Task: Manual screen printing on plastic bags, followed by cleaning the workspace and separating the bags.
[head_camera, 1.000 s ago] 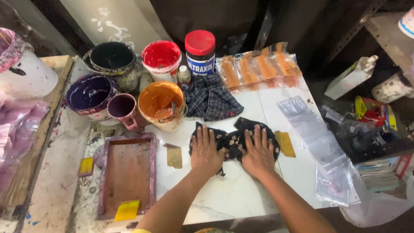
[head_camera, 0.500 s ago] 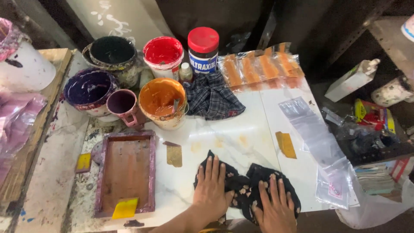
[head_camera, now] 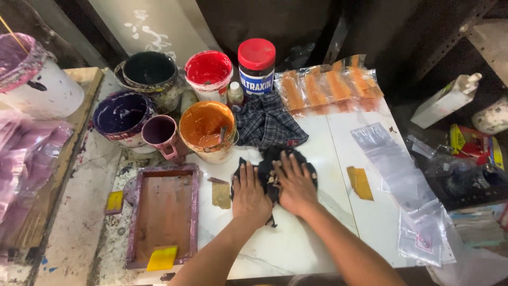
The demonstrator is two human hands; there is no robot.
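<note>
Both hands, left hand [head_camera: 250, 195] & right hand [head_camera: 294, 184], pressed flat, fingers spread, on black rag [head_camera: 267, 170], nr orange paint pot [head_camera: 207, 128]; grip prob. none.

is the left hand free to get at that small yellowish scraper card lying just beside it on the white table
Probably yes. The left hand lies flat on the black cloth, and the scraper card sits on the white table right beside its thumb side with nothing between them. The hand would just have to lift off the cloth.

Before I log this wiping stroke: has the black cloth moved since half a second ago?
Yes. The black cloth under both hands has slid away from the table's near edge, up toward the orange paint bucket and plaid rag.
</note>
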